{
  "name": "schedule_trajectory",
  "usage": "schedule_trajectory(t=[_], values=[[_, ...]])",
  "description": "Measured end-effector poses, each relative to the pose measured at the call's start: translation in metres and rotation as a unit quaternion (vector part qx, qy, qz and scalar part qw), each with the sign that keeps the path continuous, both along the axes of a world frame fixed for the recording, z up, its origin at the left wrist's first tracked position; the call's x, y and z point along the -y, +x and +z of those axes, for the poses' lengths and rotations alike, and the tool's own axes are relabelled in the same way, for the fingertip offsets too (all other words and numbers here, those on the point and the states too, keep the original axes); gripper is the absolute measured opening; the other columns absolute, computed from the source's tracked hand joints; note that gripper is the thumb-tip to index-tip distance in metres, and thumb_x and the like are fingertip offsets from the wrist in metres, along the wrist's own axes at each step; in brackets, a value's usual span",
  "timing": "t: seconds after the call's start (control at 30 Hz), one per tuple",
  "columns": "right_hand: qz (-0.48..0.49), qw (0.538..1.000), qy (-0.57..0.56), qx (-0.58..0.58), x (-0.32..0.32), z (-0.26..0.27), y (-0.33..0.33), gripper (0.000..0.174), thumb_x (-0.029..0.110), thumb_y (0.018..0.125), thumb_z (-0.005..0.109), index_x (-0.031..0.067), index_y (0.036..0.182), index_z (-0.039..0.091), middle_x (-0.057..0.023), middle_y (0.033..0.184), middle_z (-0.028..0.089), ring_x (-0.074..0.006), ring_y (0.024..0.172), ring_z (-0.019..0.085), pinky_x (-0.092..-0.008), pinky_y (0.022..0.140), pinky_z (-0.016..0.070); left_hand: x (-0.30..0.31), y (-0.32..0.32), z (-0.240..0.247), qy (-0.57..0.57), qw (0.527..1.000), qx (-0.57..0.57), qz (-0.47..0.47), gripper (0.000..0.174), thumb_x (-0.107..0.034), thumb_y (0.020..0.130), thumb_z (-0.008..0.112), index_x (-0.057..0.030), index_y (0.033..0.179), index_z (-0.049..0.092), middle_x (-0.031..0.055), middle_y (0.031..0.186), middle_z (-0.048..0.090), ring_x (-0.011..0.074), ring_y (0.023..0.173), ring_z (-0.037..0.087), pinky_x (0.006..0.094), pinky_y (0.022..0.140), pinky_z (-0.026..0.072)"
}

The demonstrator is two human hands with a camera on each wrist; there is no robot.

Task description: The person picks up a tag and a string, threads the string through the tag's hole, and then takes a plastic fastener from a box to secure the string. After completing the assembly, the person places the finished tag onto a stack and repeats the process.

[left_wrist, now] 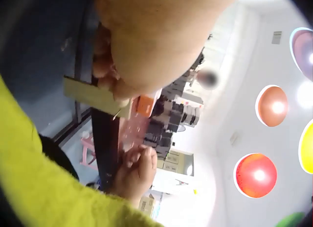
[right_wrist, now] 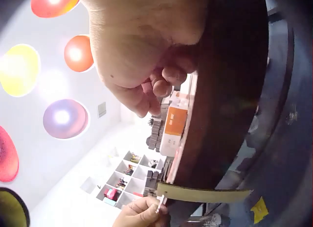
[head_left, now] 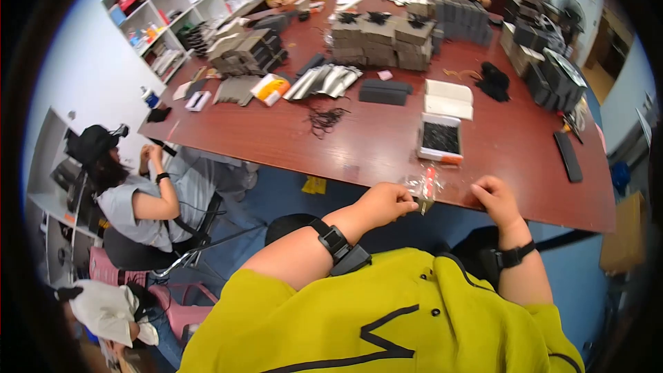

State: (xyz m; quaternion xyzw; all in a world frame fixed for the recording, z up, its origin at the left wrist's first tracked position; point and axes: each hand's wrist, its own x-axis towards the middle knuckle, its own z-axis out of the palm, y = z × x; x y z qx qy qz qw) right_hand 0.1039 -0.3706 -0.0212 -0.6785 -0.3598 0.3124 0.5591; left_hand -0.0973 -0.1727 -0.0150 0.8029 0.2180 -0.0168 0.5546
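My left hand (head_left: 388, 204) pinches a thin, flat olive-tan card (left_wrist: 90, 94) by one end, at the table's front edge. In the right wrist view the card (right_wrist: 208, 194) stretches away from the left fingertips, with a small whitish piece (right_wrist: 161, 203) beside them. Just beyond the left fingers, a clear plastic packet (head_left: 429, 181) with red on it lies at the table edge. My right hand (head_left: 498, 202) is raised to the right, apart from the card. Its fingers are curled in towards the thumb, and nothing shows between them.
Behind the packet stands an open white box (head_left: 439, 159) of thin black pieces. Farther back on the table (head_left: 276, 139) are black cords (head_left: 326, 121), dark grey strips (head_left: 385, 92) and stacked grey-brown bundles (head_left: 380, 43). A black oblong object (head_left: 568, 157) lies right. Other people sit around.
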Motion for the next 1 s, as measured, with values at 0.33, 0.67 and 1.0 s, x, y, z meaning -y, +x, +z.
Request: schedule_trajectory(t=[0.33,0.67,1.0], values=[[-0.058,0.987,0.11,-0.099,-0.003,-0.011,0.018,0.013,0.009,0.086,0.058,0.0061,0.074,0.055,0.0036,0.058,0.045,-0.0039,0.05,0.038,-0.0178,0.049,0.0298,-0.19,-0.035,-0.011,0.399,0.854,0.073,0.327,0.024,-0.021,0.071,0.073,-0.0009,0.075,0.062,0.0136,0.085,0.058,0.028,0.081,0.058,0.0362,0.073,0.047],[-0.077,0.982,0.129,-0.116,0.0,-0.012,0.02,0.014,0.01,0.087,0.056,0.0069,0.074,0.053,0.0031,0.057,0.045,-0.0053,0.05,0.039,-0.019,0.049,0.0312,-0.209,-0.023,0.045,0.298,0.91,0.013,0.288,0.027,-0.028,0.074,0.07,-0.0016,0.08,0.069,0.0129,0.069,0.066,0.0239,0.063,0.063,0.0348,0.062,0.0487],[-0.081,0.978,0.143,-0.128,-0.002,-0.012,0.02,0.015,0.011,0.087,0.057,0.007,0.073,0.053,0.0021,0.057,0.046,-0.0061,0.05,0.039,-0.0194,0.049,0.032,-0.219,-0.02,0.127,0.297,0.923,0.11,0.217,0.019,-0.02,0.081,0.067,-0.0022,0.075,0.063,0.0013,0.067,0.061,0.0091,0.062,0.052,0.0276,0.058,0.0426]])
